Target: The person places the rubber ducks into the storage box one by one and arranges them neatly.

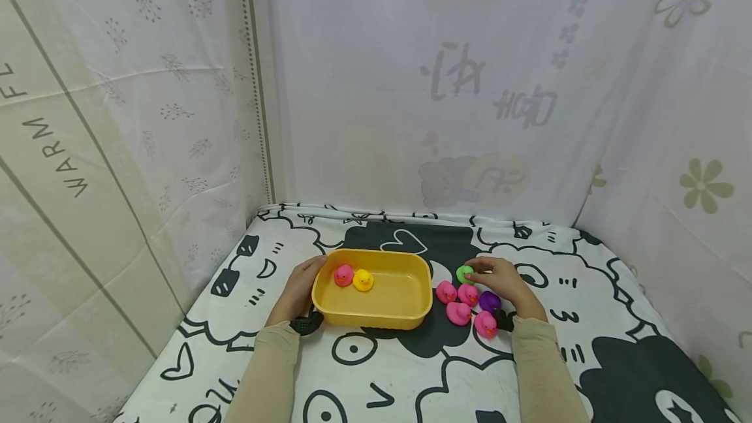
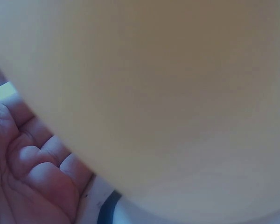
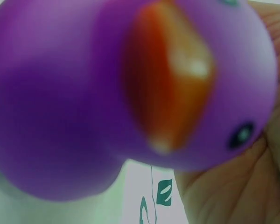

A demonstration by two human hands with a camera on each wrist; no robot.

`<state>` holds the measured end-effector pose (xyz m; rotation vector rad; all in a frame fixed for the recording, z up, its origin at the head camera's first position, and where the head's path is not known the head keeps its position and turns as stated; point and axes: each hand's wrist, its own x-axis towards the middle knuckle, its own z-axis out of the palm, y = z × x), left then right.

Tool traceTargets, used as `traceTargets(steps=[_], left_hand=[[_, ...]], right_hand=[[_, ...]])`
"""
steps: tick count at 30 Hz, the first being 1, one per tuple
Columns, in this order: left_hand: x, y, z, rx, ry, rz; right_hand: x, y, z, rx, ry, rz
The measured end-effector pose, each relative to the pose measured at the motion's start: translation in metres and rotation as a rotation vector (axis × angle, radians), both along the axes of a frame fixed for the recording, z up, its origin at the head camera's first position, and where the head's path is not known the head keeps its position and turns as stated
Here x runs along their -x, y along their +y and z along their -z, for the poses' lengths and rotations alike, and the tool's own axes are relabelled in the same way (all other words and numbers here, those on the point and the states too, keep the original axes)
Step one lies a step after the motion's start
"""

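The left hand (image 1: 301, 289) rests against the near-left end of a shallow yellow plastic tub (image 1: 405, 309), its fingers (image 2: 35, 161) curled against the tub's outer wall. Inside the tub, close to that hand, sit a small pink rubber duck (image 1: 343, 275) and a small yellow rubber duck (image 1: 363, 279), touching each other. The right hand (image 1: 499, 279) lies on the far side of the tub, its fingertips closed around a small green rubber duck (image 1: 463, 274) just beside the tub's right end. Under that palm sits a purple rubber duck (image 1: 489, 301) with an orange beak, which fills the right wrist view. Four more pink rubber ducks (image 1: 459, 313) cluster between the right hand and the tub, near the wrist. Everything lies on a table spread with a white cloth printed with black cartoon sheep (image 1: 411, 377), and pale patterned curtains (image 1: 147, 116) hang around it.
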<state>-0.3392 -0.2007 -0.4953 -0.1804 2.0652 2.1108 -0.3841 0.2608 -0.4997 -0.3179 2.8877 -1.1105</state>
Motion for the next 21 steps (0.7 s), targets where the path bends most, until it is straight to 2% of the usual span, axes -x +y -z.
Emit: traceTargets(steps=[8,15,21], left_hand=[[-0.001,0.000,-0.001,0.013,-0.002,-0.001],[0.000,-0.001,0.000,0.004,0.003,0.001],[0.013,-0.004,0.017,-0.015,-0.006,-0.011]], right_hand=[[0.001,0.000,0.000,0.007,-0.009,0.001],[0.000,0.000,0.000,0.002,0.018,-0.019],[0.000,-0.001,0.000,-0.015,0.044,-0.010]])
